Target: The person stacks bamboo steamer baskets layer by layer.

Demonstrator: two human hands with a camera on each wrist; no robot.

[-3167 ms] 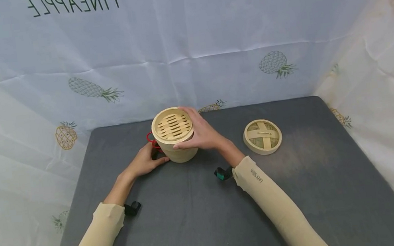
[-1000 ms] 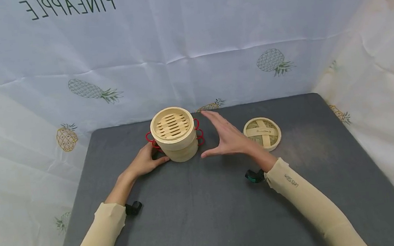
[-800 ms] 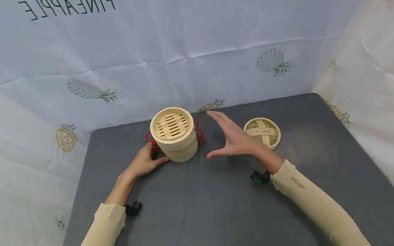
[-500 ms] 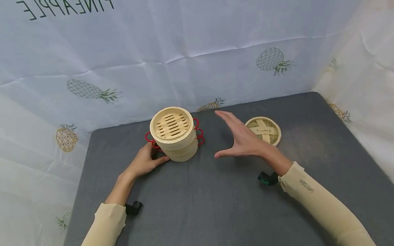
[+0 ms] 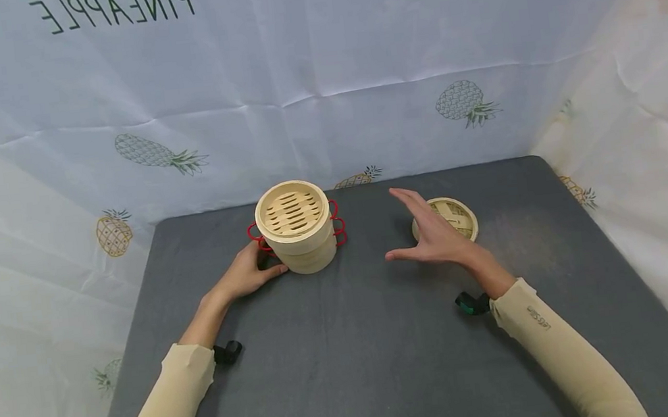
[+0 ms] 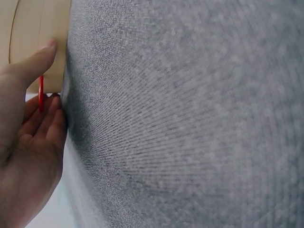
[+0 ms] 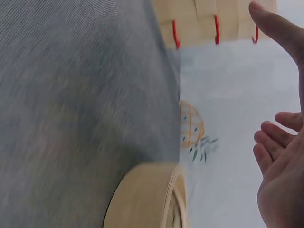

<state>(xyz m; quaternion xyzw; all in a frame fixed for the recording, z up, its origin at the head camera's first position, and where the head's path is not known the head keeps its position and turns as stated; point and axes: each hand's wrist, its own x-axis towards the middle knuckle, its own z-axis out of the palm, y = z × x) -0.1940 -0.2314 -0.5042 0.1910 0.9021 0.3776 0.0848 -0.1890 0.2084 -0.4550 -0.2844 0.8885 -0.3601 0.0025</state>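
A stack of bamboo steamer baskets [image 5: 308, 248] with red loop handles stands at the back of the table, its slatted top uncovered. My left hand [image 5: 245, 272] holds the bottom basket at its left side. In the left wrist view the thumb [image 6: 40, 61] lies on the basket wall, with the fingers by a red handle [image 6: 41, 92]. To the right, my right hand [image 5: 434, 233] hovers with thumb and fingers spread, holding nothing. Partly hidden behind it lies the round woven bamboo lid [image 5: 460, 217]; the right wrist view catches the lid's rim [image 7: 142, 194] below the hand.
The dark grey table [image 5: 337, 357] extends in front of both arms. A pale curtain [image 5: 293, 50] with printed pineapples rises along the back edge and sides. Each wrist carries a small black camera, one of them the right-hand camera [image 5: 472, 303].
My right hand has let go of the upper part of the stack and moved right, now over the lid's left part. The left hand and the steamer stay where they were.
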